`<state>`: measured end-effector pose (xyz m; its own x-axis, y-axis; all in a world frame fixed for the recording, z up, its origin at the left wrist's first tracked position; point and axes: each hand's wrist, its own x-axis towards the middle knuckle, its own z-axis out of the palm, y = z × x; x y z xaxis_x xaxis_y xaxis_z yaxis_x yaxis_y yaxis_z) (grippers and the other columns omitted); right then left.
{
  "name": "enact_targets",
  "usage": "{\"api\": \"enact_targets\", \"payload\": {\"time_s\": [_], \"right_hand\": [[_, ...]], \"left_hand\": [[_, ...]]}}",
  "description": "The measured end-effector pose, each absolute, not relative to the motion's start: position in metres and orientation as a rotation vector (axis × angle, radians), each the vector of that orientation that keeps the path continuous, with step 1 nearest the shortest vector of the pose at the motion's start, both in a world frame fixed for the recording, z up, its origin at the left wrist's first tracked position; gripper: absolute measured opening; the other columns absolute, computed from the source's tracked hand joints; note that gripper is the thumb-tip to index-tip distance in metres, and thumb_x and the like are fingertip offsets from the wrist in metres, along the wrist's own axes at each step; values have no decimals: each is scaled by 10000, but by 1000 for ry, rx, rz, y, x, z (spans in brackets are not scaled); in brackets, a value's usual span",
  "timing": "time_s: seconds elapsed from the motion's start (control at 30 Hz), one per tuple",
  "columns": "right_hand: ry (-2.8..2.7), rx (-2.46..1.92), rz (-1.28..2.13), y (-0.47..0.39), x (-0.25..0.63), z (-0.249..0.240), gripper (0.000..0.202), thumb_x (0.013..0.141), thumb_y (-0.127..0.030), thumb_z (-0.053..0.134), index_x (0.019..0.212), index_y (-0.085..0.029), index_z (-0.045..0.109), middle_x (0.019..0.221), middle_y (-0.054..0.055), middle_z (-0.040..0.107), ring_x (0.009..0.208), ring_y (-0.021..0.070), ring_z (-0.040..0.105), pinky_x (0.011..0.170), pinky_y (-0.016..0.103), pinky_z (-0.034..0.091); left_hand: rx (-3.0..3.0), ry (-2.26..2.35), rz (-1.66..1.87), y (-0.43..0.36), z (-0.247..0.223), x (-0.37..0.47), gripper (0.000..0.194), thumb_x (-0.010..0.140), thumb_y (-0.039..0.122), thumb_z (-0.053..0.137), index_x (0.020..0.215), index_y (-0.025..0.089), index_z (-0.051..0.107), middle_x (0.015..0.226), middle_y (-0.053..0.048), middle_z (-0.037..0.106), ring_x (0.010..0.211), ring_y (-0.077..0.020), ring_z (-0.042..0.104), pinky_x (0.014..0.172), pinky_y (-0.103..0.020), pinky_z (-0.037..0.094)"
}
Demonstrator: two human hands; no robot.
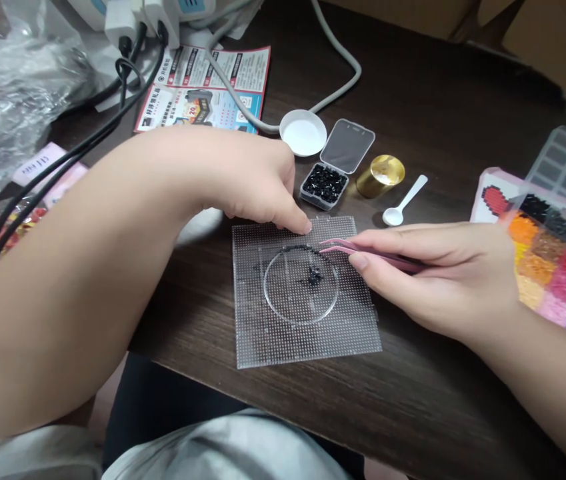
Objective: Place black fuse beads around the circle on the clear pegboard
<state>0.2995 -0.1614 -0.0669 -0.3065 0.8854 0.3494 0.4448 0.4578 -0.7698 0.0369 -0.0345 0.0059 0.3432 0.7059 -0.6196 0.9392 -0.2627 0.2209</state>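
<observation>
Dark wood-grain worktop [443, 113] is supporting a clear pegboard [307, 340]. Right hand [445, 280] is pinching pink tweezers [393, 261] between its fingers; left hand [253, 177] is reaching to the far edge, its grip undeterminable. Tweezer tips are adjoining curved black beads [303, 248], apparently aligning them. Next placement is presumably requiring steady peg alignment.
</observation>
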Motion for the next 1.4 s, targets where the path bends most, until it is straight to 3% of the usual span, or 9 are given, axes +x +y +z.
{"api": "enact_targets", "payload": {"time_s": [0.27, 0.4, 0.57, 0.73, 0.93, 1.2, 1.27, 1.4], "right_hand": [[-2056, -1005, 774, -150, 298, -48, 349, 1093, -62, 921, 1227, -346, 1073, 908, -5, 973, 649, 201, 874, 540, 286, 710], [-2056, -996, 787, -151, 296, -50, 368, 1088, -48, 909, 1219, -349, 1074, 880, -13, 961, 629, 199, 860, 529, 290, 698], [-2051, -1033, 777, -153, 297, -53, 317, 1095, -82, 926, 1223, -327, 1080, 826, -7, 932, 603, 186, 826, 505, 283, 654], [-2020, -1096, 778, -155, 302, -53, 351, 1097, -97, 968, 1284, -375, 1076, 892, -1, 959, 649, 198, 854, 520, 284, 667], [-1982, -1099, 794, -154, 301, -54, 369, 1083, -94, 994, 1272, -400, 1074, 1057, 3, 1012, 759, 204, 929, 667, 276, 779], [-2052, -996, 651, -144, 298, -42, 359, 1071, -53, 895, 1104, -362, 1074, 801, -15, 923, 596, 197, 837, 525, 303, 674], [-2010, -1041, 682, -143, 298, -42, 338, 1067, -70, 907, 1081, -365, 1071, 860, -19, 954, 625, 206, 866, 540, 305, 708], [-1808, -1130, 812, -143, 299, -53, 307, 1043, -117, 992, 1106, -406, 1074, 1053, -28, 1005, 833, 274, 991, 725, 353, 860]], "left_hand": [[2072, 1472, -518, -48, 9, 49, 516, 934, 783, 843, 881, 271, 871, 666, -51, 702, 708, -283, 686, 730, -452, 397], [2100, 1469, -491, -47, 7, 49, 536, 907, 811, 868, 826, 282, 846, 689, -51, 664, 781, -292, 720, 749, -428, 396], [2108, 1282, -472, -33, 7, 33, 542, 951, 787, 771, 743, 287, 784, 650, -52, 648, 662, -245, 559, 701, -455, 367], [2042, 1299, -573, -23, 2, 21, 449, 903, 722, 846, 763, 296, 850, 651, -55, 645, 645, -246, 520, 706, -460, 360], [2054, 1329, -612, -26, 4, 24, 442, 922, 711, 865, 757, 301, 874, 680, -62, 710, 659, -251, 566, 707, -456, 391], [2072, 1361, -581, -32, -1, 34, 509, 883, 857, 898, 835, 351, 919, 677, -68, 739, 749, -311, 704, 748, -464, 419], [2070, 1376, -602, -35, 2, 40, 495, 904, 836, 884, 894, 344, 934, 713, -71, 762, 772, -314, 710, 766, -462, 428], [2098, 1463, -672, -38, 8, 47, 441, 901, 768, 879, 913, 331, 938, 781, -75, 824, 773, -305, 724, 770, -454, 451]]}}
